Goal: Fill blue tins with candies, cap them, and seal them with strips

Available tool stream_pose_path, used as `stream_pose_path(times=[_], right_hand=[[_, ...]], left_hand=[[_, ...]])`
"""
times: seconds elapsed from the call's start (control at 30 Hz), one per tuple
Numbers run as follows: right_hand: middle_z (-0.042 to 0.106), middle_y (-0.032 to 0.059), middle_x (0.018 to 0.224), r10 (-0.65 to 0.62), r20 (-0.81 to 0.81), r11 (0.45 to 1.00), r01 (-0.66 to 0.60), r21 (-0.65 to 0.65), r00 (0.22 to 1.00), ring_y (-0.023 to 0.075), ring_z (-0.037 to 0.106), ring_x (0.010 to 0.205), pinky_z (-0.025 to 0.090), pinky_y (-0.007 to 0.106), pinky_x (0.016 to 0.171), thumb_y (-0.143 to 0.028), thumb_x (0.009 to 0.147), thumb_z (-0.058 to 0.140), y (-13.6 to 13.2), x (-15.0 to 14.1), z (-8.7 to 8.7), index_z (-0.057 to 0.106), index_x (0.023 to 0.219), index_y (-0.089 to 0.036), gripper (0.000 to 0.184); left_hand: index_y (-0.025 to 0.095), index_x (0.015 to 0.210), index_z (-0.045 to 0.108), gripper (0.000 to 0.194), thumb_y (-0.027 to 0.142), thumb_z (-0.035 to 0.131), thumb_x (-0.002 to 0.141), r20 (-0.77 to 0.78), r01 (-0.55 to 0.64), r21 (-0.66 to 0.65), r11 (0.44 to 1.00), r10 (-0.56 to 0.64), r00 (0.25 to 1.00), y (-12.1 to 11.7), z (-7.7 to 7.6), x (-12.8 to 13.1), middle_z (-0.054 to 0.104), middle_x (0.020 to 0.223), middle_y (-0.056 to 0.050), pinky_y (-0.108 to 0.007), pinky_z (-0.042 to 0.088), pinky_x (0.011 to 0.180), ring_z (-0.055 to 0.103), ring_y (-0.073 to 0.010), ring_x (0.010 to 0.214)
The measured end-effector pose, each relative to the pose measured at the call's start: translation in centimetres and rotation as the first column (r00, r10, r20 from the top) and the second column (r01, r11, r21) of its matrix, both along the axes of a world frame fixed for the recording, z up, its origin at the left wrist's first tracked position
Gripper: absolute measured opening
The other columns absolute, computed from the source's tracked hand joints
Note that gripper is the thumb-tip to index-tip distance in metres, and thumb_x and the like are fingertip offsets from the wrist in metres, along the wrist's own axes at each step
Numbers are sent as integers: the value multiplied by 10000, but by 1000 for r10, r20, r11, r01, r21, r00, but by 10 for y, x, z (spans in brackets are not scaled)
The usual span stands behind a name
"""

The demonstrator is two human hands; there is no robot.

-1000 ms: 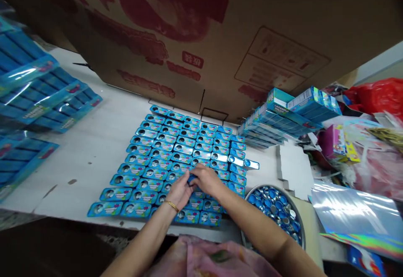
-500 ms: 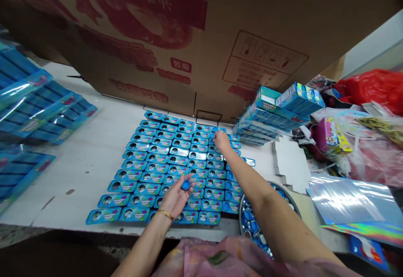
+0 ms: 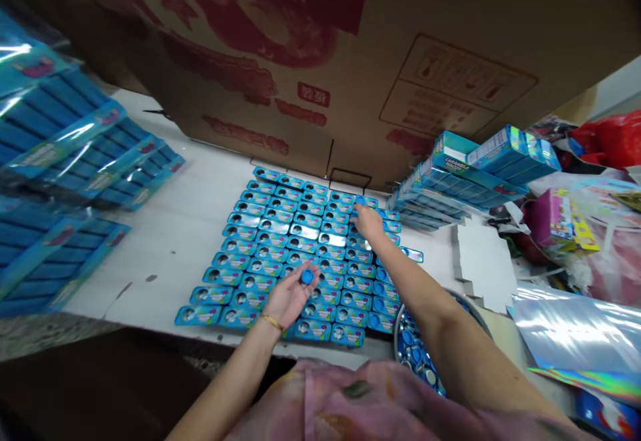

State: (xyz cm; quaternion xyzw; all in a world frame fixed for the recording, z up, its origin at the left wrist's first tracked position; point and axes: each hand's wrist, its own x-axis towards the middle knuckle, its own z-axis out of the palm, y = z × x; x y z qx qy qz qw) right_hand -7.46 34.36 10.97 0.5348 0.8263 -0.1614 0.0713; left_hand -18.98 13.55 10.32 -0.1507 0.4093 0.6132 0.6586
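My left hand [image 3: 289, 295] is palm up above the rows of small blue boxes, fingers curled around a round blue cap [image 3: 307, 276]. My right hand [image 3: 369, 223] reaches to the far right part of the rows, its fingertips bunched together and down at a box. Whatever is between those fingers is hidden. Most of the flat blue boxes [image 3: 234, 277] have a round window with something whitish or dark behind it. In the right-hand columns, several boxes such as this blue box [image 3: 384, 305] show a blue round piece at the window.
A metal bowl [image 3: 397, 341] of blue and silvery round pieces stands under my right forearm. A large cardboard carton [image 3: 350, 113] rises behind the rows. Packed display boxes [image 3: 451, 174] stand back right, plastic-wrapped packs [image 3: 100, 154] at left. White card [image 3: 483, 264] and shiny sheets [image 3: 575, 327] lie right.
The camera view has shifted, so the table and boxes appear further right and slightly higher. Both hands stay near the same boxes, the left cap still held.
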Motion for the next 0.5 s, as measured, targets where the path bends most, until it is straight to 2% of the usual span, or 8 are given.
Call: stream_pose_path(times=[0.07,0.13,0.2,0.27,0.37,0.43,0.5], right_hand=[[578,56,1048,188,-193,981,-193,-4,963,170,541,936,398,251,763,-330,804,496,-44,1,4,561,1057,-226,281],[588,19,976,381,-356,901,-430,-66,853,139,547,892,400,216,729,-337,779,533,-88,1,4,581,1036,-269,270],[595,1,891,412,-440,865,-495,-88,798,124,551,846,400,200,691,-278,784,529,-118,0,2,620,956,-273,194],[600,-6,841,316,-520,893,-434,-120,794,109,558,808,403,191,680,-234,801,501,-127,2,-3,639,872,-241,155],[606,-8,803,68,-551,952,-220,-214,832,94,573,699,424,193,641,-231,824,454,-101,12,-7,602,893,-192,168],[612,5,813,-32,-442,979,-61,-196,897,108,580,692,432,210,635,-213,817,451,-71,20,-7,576,930,-177,172],[620,32,872,-41,-251,995,16,-98,967,147,580,811,429,235,698,-188,789,482,-42,22,-6,578,923,-174,165]], left_hand=[[86,894,585,180,121,441,793,-1,-17,14,1000,17,1000,3,-2,3,610,912,-118,-276,488,747,584,-160,856],[104,829,586,176,182,428,816,29,-33,49,998,31,999,5,-6,9,613,854,-88,-285,490,733,584,-136,774],[117,772,578,209,215,405,833,68,-45,79,996,40,997,5,-8,16,608,787,-60,-292,492,729,570,-113,702],[119,767,575,202,191,399,834,69,-46,75,996,41,997,4,-9,22,607,770,-53,-286,493,734,568,-106,701],[112,849,582,174,159,416,821,20,9,37,999,-10,1000,1,-6,24,617,835,-84,-274,498,724,585,-129,783],[99,888,584,175,157,440,806,-12,64,10,998,-64,998,-2,-4,21,620,854,-106,-265,502,704,594,-146,802],[88,892,587,170,142,465,788,-47,75,-19,997,-76,996,-6,-1,17,623,850,-111,-250,505,681,601,-150,793]])
